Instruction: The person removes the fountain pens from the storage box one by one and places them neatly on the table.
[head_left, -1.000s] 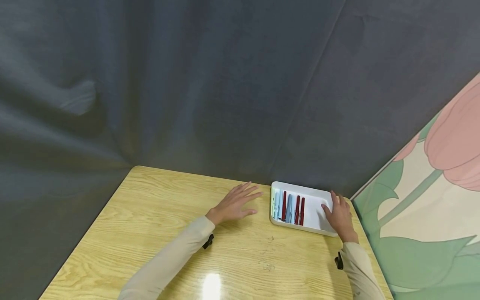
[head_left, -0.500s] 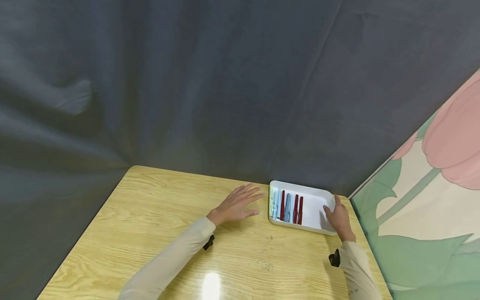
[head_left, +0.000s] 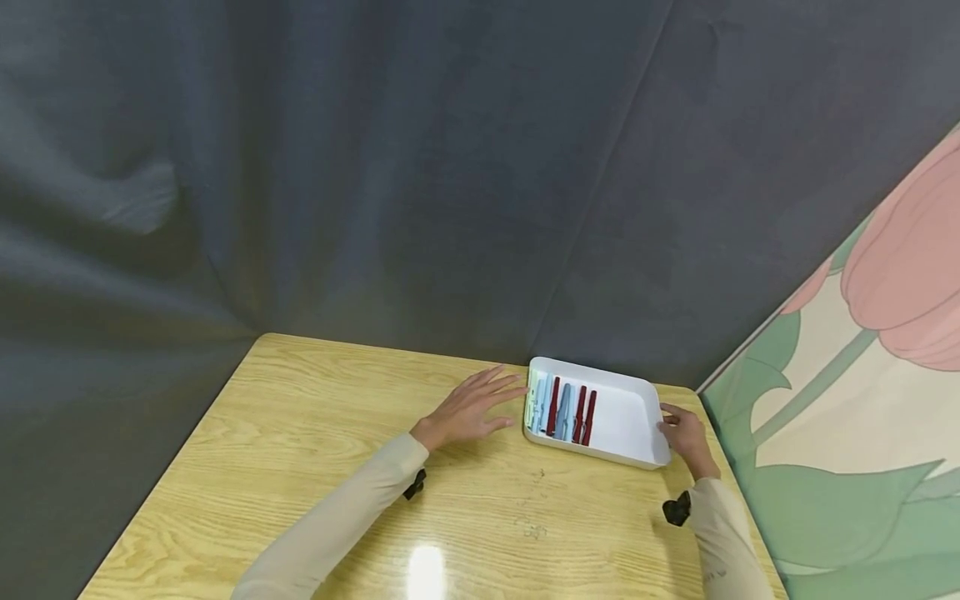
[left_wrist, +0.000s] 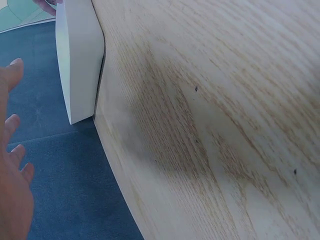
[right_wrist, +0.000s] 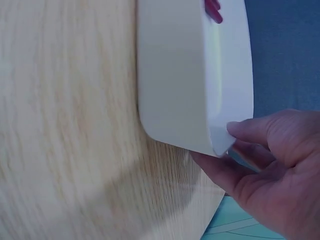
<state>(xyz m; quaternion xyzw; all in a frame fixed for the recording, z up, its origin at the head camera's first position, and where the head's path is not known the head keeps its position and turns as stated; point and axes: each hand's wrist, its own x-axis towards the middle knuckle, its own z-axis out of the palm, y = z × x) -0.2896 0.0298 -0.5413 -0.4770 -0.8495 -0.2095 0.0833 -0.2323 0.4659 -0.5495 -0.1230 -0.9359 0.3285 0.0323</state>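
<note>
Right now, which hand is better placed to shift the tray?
Likely the right hand: its fingers and thumb pinch one end of the tray. The left hand is spread beside the opposite end, holding nothing.

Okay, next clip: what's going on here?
A person's right hand pinches the right end of a white tray at the far edge of a wooden table. The left hand is beside the tray's other end, fingers spread, not gripping anything. What look like pens, in dark red, blues and pale green, lie side by side in the tray's left part.
</note>
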